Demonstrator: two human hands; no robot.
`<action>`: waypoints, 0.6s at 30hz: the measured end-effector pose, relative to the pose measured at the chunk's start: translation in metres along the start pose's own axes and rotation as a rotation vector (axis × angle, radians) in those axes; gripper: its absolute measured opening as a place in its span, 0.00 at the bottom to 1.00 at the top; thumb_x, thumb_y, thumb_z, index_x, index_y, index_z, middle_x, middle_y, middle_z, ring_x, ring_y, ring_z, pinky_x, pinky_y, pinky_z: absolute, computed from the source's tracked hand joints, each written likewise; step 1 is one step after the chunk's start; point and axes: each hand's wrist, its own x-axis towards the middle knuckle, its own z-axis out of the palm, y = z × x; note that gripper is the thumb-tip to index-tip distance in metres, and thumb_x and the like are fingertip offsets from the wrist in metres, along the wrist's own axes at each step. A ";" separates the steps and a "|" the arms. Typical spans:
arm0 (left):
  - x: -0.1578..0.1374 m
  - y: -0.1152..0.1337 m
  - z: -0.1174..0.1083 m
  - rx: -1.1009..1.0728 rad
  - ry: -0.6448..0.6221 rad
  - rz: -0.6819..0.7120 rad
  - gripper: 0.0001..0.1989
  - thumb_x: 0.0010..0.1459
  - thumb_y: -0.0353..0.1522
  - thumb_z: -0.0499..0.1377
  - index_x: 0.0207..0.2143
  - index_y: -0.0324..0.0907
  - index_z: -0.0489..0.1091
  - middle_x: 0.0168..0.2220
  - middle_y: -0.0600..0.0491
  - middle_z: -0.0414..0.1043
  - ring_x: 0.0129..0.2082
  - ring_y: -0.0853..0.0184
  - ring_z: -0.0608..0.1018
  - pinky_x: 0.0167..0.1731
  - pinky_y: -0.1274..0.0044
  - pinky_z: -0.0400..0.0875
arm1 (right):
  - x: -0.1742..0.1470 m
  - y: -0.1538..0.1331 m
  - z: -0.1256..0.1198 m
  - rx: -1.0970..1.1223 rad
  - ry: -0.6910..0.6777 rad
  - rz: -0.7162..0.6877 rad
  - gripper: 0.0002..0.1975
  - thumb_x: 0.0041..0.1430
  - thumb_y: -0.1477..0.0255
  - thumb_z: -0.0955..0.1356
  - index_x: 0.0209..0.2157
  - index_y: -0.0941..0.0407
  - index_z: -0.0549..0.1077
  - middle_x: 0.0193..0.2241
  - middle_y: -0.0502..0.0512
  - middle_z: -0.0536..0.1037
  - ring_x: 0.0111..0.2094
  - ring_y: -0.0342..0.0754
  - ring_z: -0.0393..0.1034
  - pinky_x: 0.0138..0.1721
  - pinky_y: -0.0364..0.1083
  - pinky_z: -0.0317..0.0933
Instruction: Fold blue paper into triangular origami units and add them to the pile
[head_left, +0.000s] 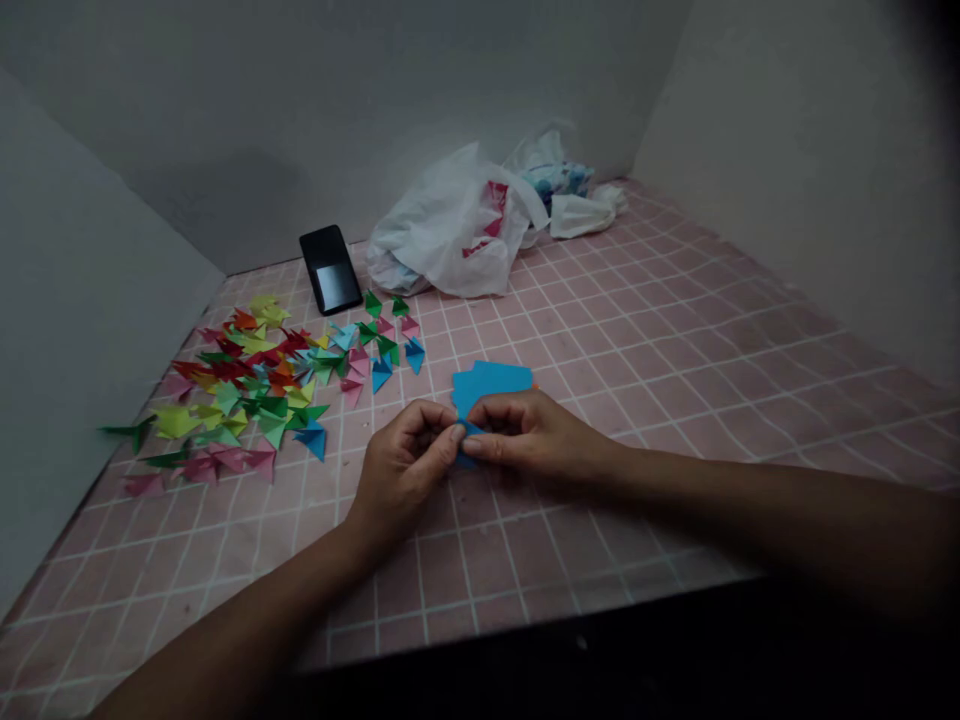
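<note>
Between my two hands is a small folded piece of blue paper (470, 430), largely covered by the fingers. My left hand (412, 455) pinches its left side between thumb and forefinger. From the right, my right hand (525, 435) grips the same piece, thumb tip close to the other thumb. Just beyond the hands lie flat blue paper sheets (495, 378), with a speck of orange at their right edge. To the left spreads a pile of folded paper cranes (262, 405) in red, orange, yellow, green, pink and blue.
A black phone (330, 270) leans against the back wall behind the cranes. A white plastic bag (457, 225) with red print sits at the back, beside a crumpled blue-and-white package (559, 180). Pink checked cloth (675, 350) covers the table, with walls on three sides.
</note>
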 end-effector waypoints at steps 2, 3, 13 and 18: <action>-0.001 0.001 0.001 -0.002 0.000 -0.005 0.06 0.58 0.34 0.63 0.31 0.41 0.70 0.25 0.58 0.67 0.21 0.75 0.68 0.21 0.82 0.63 | 0.000 0.001 0.001 0.029 -0.016 0.025 0.16 0.56 0.63 0.72 0.24 0.56 0.65 0.16 0.45 0.69 0.18 0.39 0.62 0.20 0.40 0.53; -0.002 0.001 0.001 -0.009 0.002 -0.012 0.07 0.58 0.34 0.63 0.31 0.41 0.69 0.25 0.59 0.66 0.21 0.75 0.67 0.20 0.82 0.63 | 0.000 0.001 0.001 0.043 -0.022 0.037 0.16 0.57 0.63 0.71 0.23 0.56 0.65 0.16 0.45 0.70 0.18 0.39 0.62 0.20 0.40 0.53; -0.001 -0.001 0.003 -0.106 0.032 -0.008 0.07 0.60 0.34 0.61 0.32 0.42 0.66 0.24 0.59 0.67 0.20 0.75 0.71 0.20 0.82 0.67 | 0.004 0.008 0.002 0.234 -0.066 0.086 0.14 0.55 0.62 0.73 0.28 0.57 0.71 0.15 0.45 0.72 0.16 0.39 0.64 0.19 0.39 0.57; -0.002 0.002 0.005 -0.106 0.054 -0.009 0.07 0.59 0.34 0.61 0.31 0.42 0.66 0.23 0.59 0.67 0.19 0.75 0.71 0.20 0.83 0.67 | 0.002 0.006 0.003 0.208 -0.064 0.083 0.14 0.54 0.62 0.73 0.27 0.56 0.68 0.16 0.45 0.71 0.17 0.38 0.63 0.19 0.39 0.54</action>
